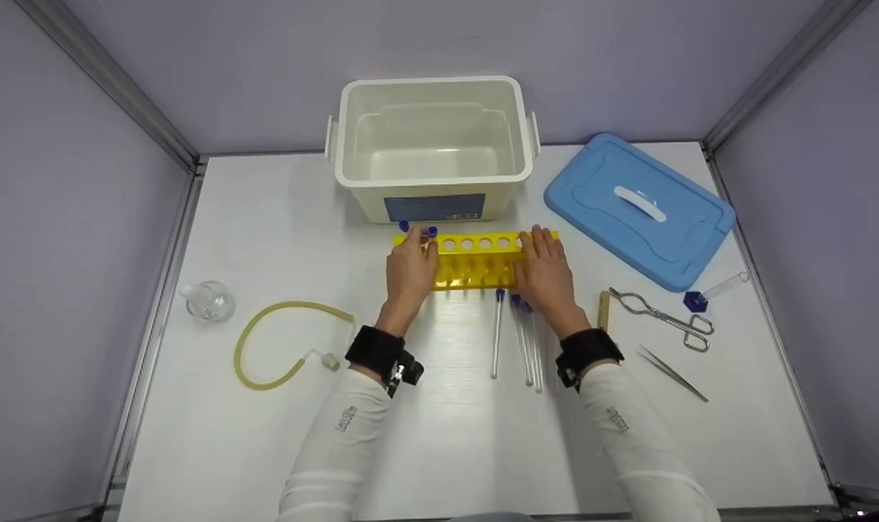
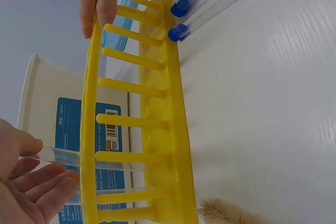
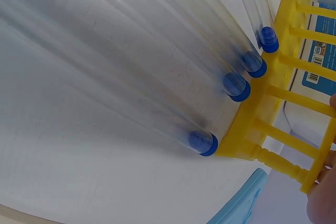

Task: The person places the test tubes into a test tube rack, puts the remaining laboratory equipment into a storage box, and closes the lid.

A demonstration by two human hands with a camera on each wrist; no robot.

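Note:
A yellow test tube rack [image 1: 475, 272] stands upright in front of the bin. My left hand [image 1: 410, 274] is at its left end, thumb and fingers pinching the upper part of a clear test tube [image 2: 64, 156] that passes down through the top plate. Beside it a second test tube [image 2: 137, 190] stands in the rack. Two blue caps [image 1: 432, 231] show by the left fingertips. At the rack's other end my right hand [image 1: 546, 279] grips the top plate, fingers over it. Several blue-capped test tubes [image 1: 497, 333] lie before the rack, caps towards it.
Behind stands a cream bin [image 1: 432, 196], with its blue lid [image 1: 627, 210] to the right. Crucible tongs [image 1: 660, 316], tweezers [image 1: 675, 374] and a measuring cylinder [image 1: 723, 287] lie at right. Rubber tubing [image 1: 243, 355] and a glass vessel [image 1: 212, 301] are at left. Brush bristles [image 2: 226, 211] show near the rack.

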